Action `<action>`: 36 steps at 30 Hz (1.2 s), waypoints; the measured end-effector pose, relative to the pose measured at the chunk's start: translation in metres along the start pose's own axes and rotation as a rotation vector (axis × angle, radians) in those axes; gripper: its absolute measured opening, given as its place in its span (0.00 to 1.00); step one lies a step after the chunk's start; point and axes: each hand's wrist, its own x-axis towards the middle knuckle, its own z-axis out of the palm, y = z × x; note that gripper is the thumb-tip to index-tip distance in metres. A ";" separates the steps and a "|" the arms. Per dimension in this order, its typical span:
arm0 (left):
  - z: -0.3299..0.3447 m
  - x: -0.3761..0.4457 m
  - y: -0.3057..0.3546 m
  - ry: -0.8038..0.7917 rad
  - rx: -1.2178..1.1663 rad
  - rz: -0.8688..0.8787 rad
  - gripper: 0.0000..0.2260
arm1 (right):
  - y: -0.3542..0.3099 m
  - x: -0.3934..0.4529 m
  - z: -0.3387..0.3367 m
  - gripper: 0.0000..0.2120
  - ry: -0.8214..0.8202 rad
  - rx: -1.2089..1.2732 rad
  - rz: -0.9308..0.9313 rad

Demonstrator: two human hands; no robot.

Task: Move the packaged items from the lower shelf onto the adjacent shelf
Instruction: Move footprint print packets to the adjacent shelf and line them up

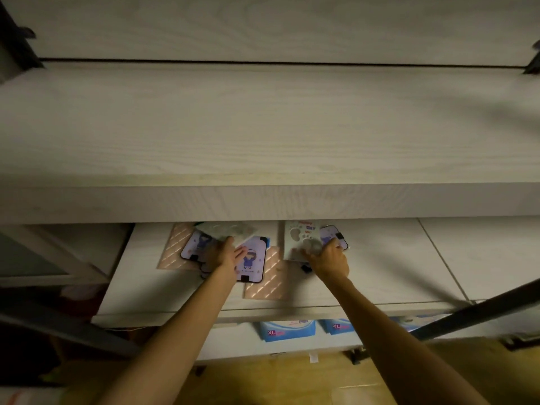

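Several flat packaged items lie on the pale wooden lower shelf (380, 258), under the upper shelf (263, 127). My left hand (226, 252) grips a clear plastic packet (230, 230) with round shapes, lifted over a pink striped pack (172, 247) and cartoon-figure cards (251, 263). My right hand (328, 258) holds a pale paw-print package (301, 238) by its lower edge. Behind it a second cartoon card (333, 236) shows partly. The back of the lower shelf is hidden by the upper shelf's front edge.
The upper shelf spans the whole view above, bare and wide. A dark metal bar (482, 311) crosses at lower right. Blue XL packs (287, 330) stand on a shelf below. Another pink striped pack (271, 282) lies between my arms.
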 end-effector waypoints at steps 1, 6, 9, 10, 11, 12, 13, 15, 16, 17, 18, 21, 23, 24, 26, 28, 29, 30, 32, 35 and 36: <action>-0.009 0.003 0.000 0.036 0.047 0.020 0.14 | -0.002 0.002 0.002 0.50 -0.016 -0.004 0.037; -0.041 0.003 0.010 0.013 0.213 0.115 0.09 | -0.004 0.011 0.013 0.59 -0.012 -0.048 0.071; -0.054 -0.004 0.016 -0.055 0.147 0.119 0.11 | 0.005 0.021 0.018 0.55 -0.064 0.004 0.079; -0.057 -0.008 0.016 -0.090 0.130 0.133 0.12 | 0.006 0.022 0.017 0.52 -0.078 0.021 0.086; -0.061 -0.010 0.016 -0.117 0.154 0.157 0.13 | 0.004 0.020 0.013 0.49 -0.090 0.056 0.087; -0.064 -0.011 0.015 -0.149 0.186 0.178 0.13 | 0.005 0.020 0.012 0.44 -0.104 0.110 0.084; -0.068 -0.013 0.014 -0.176 0.215 0.187 0.12 | 0.003 0.018 0.008 0.38 -0.126 0.201 0.082; -0.072 -0.014 0.010 -0.222 0.246 0.185 0.12 | 0.005 0.016 0.002 0.30 -0.213 0.493 0.093; -0.072 -0.014 0.008 -0.237 0.260 0.182 0.13 | 0.009 0.016 0.000 0.27 -0.258 0.636 0.112; -0.072 -0.015 0.006 -0.251 0.277 0.182 0.14 | 0.011 0.012 -0.005 0.25 -0.297 0.734 0.133; -0.070 -0.016 0.003 -0.273 0.285 0.182 0.16 | 0.014 0.009 -0.009 0.21 -0.332 0.806 0.155; -0.064 -0.024 -0.006 -0.318 0.331 0.200 0.15 | 0.024 -0.005 -0.019 0.19 -0.372 0.951 0.221; -0.057 -0.031 -0.011 -0.352 0.373 0.187 0.15 | 0.030 -0.016 -0.025 0.20 -0.348 1.004 0.230; -0.054 -0.034 -0.014 -0.370 0.384 0.176 0.15 | 0.034 -0.023 -0.029 0.20 -0.333 1.031 0.234; -0.046 -0.041 -0.023 -0.375 0.394 0.151 0.17 | 0.047 -0.036 -0.036 0.20 -0.327 1.090 0.235; -0.037 -0.050 -0.032 -0.352 0.403 0.138 0.17 | 0.061 -0.050 -0.048 0.18 -0.331 1.143 0.243; -0.033 -0.056 -0.038 -0.347 0.419 0.143 0.16 | 0.070 -0.057 -0.055 0.17 -0.333 1.147 0.242; -0.030 -0.061 -0.045 -0.354 0.438 0.146 0.15 | 0.078 -0.064 -0.062 0.16 -0.334 1.151 0.236; -0.022 -0.072 -0.063 -0.370 0.496 0.154 0.16 | 0.099 -0.080 -0.076 0.15 -0.319 1.157 0.211; -0.007 -0.094 -0.094 -0.364 0.591 0.164 0.15 | 0.135 -0.101 -0.101 0.14 -0.280 1.155 0.182; -0.001 -0.103 -0.107 -0.374 0.608 0.167 0.15 | 0.149 -0.107 -0.110 0.14 -0.269 1.164 0.180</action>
